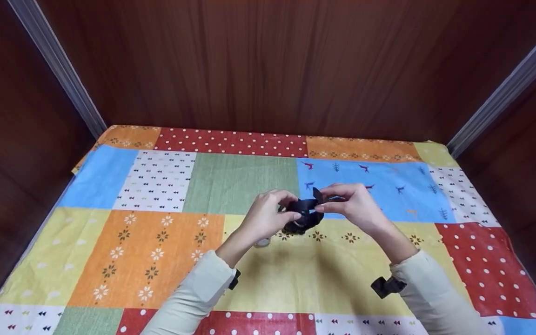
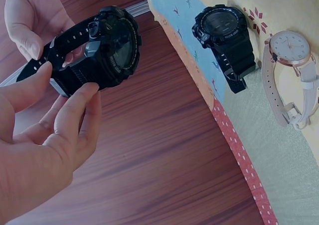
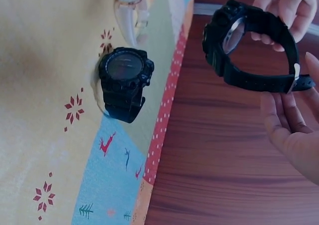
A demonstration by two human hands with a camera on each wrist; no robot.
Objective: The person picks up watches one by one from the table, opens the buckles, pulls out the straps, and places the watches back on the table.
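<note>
A black digital wristwatch is held up above the table between both hands, its strap making a loop. My left hand grips the strap by the case, thumb on one side and fingers on the other. The right hand pinches the strap's free end near the metal buckle. On the cloth below lies a second black digital watch, mostly hidden under the held one in the head view. Beside it rests a watch with a white dial, rose-gold case and pale strap.
A patchwork-patterned cloth covers the table. Dark wood panels rise behind it and at both sides, with metal strips at the corners. Black wrist cameras sit on both sleeves.
</note>
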